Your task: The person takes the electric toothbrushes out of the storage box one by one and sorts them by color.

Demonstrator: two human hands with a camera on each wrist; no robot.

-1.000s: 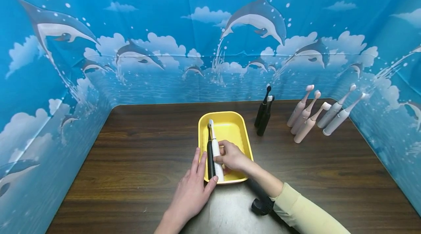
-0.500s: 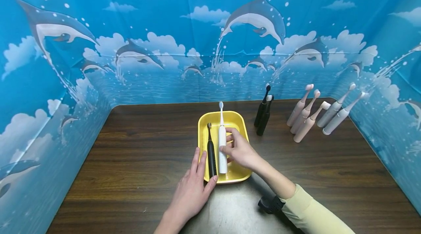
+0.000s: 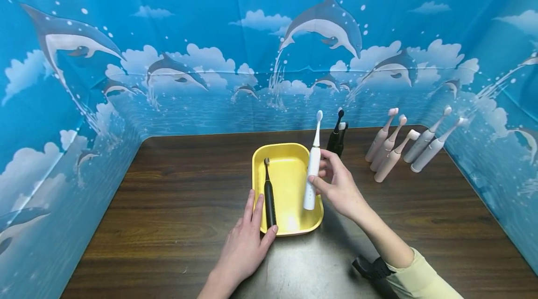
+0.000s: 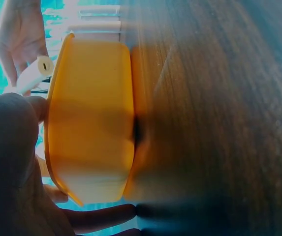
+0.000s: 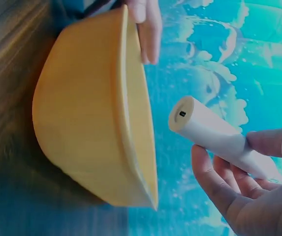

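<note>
My right hand (image 3: pixel 340 187) pinches a white electric toothbrush (image 3: pixel 312 177) by its handle, head up and slightly tilted, above the right side of a yellow tray (image 3: pixel 294 145). In the right wrist view the bottom end of the white toothbrush (image 5: pixel 182 115) faces the camera, apart from the tray wall (image 5: pixel 86 108). My left hand (image 3: pixel 245 243) rests at the tray's front left corner, fingers extended along the left side and thumb at the front rim. Inside the tray lies a black electric toothbrush (image 3: pixel 269 196) along its left side.
Black toothbrushes (image 3: pixel 336 136) stand behind my right hand, partly hidden. Pink toothbrushes (image 3: pixel 388 163) stand farther right, with grey toothbrushes (image 3: pixel 428 155) beside them. A dolphin-print curtain (image 3: pixel 201 93) borders the wooden table (image 3: pixel 176 187).
The white toothbrush has been lifted from beside the black toothbrush and carried right and upward in my right hand. My left hand has stayed at the tray.
</note>
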